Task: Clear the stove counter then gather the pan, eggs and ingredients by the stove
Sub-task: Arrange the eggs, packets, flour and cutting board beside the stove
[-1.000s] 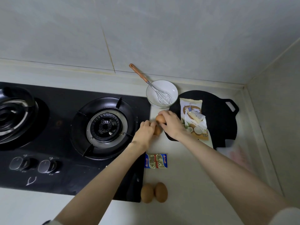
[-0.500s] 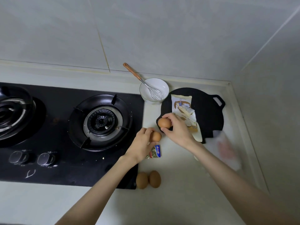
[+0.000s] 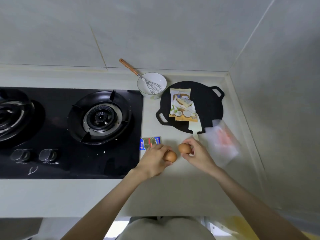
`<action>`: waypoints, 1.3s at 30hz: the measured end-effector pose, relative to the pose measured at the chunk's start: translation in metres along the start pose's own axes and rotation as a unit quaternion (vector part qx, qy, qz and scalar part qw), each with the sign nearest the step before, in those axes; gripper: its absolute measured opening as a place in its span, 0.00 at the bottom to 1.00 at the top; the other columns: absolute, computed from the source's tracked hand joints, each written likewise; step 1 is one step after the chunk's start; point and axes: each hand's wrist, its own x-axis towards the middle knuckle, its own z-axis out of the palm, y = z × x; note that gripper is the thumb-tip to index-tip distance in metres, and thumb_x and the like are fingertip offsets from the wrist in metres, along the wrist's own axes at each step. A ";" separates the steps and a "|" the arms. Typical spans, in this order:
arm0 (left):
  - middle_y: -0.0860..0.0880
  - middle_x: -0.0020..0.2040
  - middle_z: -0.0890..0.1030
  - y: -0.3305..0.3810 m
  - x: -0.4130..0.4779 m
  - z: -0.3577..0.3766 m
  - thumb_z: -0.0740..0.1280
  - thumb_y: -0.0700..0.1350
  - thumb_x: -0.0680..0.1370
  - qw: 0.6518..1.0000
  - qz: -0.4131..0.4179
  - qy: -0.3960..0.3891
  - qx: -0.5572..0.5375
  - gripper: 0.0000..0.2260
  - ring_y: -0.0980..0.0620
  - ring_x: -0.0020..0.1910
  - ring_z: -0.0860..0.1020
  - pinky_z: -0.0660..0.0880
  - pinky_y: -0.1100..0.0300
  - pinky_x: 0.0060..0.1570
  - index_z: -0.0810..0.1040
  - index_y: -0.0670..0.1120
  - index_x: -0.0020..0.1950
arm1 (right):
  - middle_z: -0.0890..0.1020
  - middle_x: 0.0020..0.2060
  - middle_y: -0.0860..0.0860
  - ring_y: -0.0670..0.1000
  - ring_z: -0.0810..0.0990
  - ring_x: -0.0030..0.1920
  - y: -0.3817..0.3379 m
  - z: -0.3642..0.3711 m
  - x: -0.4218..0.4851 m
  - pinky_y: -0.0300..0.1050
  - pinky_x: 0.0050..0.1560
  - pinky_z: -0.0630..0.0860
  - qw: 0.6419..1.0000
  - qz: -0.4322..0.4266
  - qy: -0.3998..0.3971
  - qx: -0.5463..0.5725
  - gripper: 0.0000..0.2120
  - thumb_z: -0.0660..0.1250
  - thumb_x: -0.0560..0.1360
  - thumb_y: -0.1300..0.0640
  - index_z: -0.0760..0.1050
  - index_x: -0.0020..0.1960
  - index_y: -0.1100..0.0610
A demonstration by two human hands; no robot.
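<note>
Over pale counter (image 3: 173,191) by stove (image 3: 72,163): left fingers (image 3: 161,149) round egg (image 3: 171,157), right fingers (image 3: 193,146) round egg (image 3: 184,148).

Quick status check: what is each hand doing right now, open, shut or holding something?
The left hand grips a brown egg.
The right hand pinches a second brown egg in its fingertips.
</note>
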 end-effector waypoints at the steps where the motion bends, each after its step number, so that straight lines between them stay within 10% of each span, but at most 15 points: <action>1: 0.51 0.64 0.73 0.002 0.000 0.003 0.68 0.52 0.75 1.000 0.002 -0.007 0.013 0.22 0.50 0.64 0.67 0.60 0.61 0.63 0.69 0.52 0.68 | 0.77 0.51 0.49 0.47 0.76 0.50 0.002 0.000 -0.004 0.36 0.47 0.73 1.000 0.004 -0.003 -0.001 0.16 0.71 0.70 0.59 0.72 0.55 0.51; 8: 0.53 0.62 0.75 0.010 0.000 0.015 0.69 0.55 0.73 0.994 0.014 -0.037 0.098 0.23 0.50 0.63 0.67 0.59 0.60 0.63 0.71 0.54 0.67 | 0.76 0.48 0.46 0.40 0.74 0.41 0.012 0.002 -0.029 0.26 0.40 0.69 1.000 0.018 -0.017 -0.004 0.17 0.72 0.70 0.61 0.73 0.57 0.55; 39: 0.52 0.56 0.75 0.035 -0.015 0.045 0.57 0.69 0.73 0.970 -0.133 0.059 0.196 0.27 0.48 0.56 0.68 0.62 0.56 0.56 0.75 0.50 0.59 | 0.73 0.55 0.48 0.53 0.78 0.52 0.010 -0.017 -0.024 0.50 0.53 0.76 0.964 -0.064 -0.165 -0.199 0.19 0.69 0.72 0.56 0.72 0.60 0.42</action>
